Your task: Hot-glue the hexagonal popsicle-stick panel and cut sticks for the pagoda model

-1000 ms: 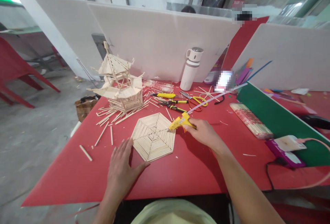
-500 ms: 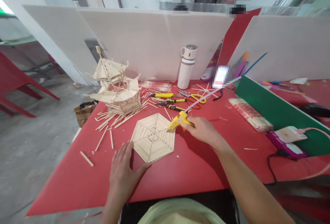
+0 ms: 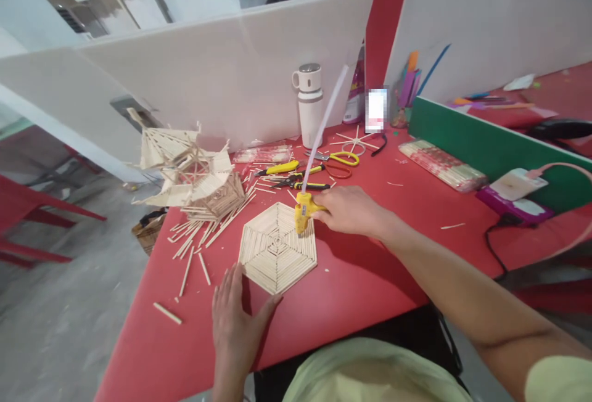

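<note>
A flat hexagonal panel of thin wooden sticks (image 3: 263, 260) lies on the red table, its sticks laid in rings around the centre. My left hand (image 3: 238, 322) rests at its lower left edge, thumb and fingers spread. My right hand (image 3: 349, 211) is closed around the handle of a yellow hot glue gun (image 3: 303, 214). The gun's nozzle points down at the right part of the panel; whether it touches cannot be told. A long translucent glue stick (image 3: 326, 121) rises from the gun's back.
A tiered stick pavilion model (image 3: 198, 174) stands at the left among loose sticks (image 3: 187, 269). Behind the panel lie a yellow utility knife (image 3: 282, 168), pliers (image 3: 300, 179) and scissors (image 3: 345, 157). A white bottle (image 3: 310, 109) stands behind them; a purple power strip (image 3: 518, 201) is at right.
The glue gun has tipped more upright, its glue stick swinging from slanting right to nearly vertical. My left hand stays by the panel's edge. The camera view has turned and tilted.
</note>
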The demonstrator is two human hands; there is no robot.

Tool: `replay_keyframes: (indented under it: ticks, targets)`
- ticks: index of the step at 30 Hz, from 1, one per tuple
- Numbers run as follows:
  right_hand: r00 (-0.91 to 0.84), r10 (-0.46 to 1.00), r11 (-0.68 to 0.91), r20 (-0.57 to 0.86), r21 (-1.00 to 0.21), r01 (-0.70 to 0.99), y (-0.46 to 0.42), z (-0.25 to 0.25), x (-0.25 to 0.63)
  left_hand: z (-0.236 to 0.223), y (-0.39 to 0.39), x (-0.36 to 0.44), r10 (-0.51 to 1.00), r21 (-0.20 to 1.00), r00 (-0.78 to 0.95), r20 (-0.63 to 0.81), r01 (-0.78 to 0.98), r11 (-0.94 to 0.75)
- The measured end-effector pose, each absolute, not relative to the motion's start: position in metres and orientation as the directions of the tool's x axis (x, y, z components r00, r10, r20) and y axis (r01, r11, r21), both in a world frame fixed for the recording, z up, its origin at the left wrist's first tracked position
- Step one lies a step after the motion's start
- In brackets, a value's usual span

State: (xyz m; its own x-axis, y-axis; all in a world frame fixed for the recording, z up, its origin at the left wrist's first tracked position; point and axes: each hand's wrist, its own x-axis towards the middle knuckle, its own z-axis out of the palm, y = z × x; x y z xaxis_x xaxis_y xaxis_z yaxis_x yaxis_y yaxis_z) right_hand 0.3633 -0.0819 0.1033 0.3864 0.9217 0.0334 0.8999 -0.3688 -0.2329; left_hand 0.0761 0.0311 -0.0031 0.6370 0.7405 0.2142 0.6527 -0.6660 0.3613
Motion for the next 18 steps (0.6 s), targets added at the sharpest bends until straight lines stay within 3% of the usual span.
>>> replay_keyframes:
  ticks: [5, 18]
  targets:
    - [0.403, 0.914, -0.391, 0.041, -0.170, 0.904, -0.074, 0.110, 0.367, -0.003, 0.030, 0.077, 0.745, 0.376, 0.630, 0.220, 0.650, -0.661]
    - [0.377, 0.925, -0.379, -0.046, -0.167, 0.910, -0.078, 0.118, 0.367, -0.009, 0.032, 0.076, 0.754, 0.393, 0.602, 0.262, 0.647, -0.653]
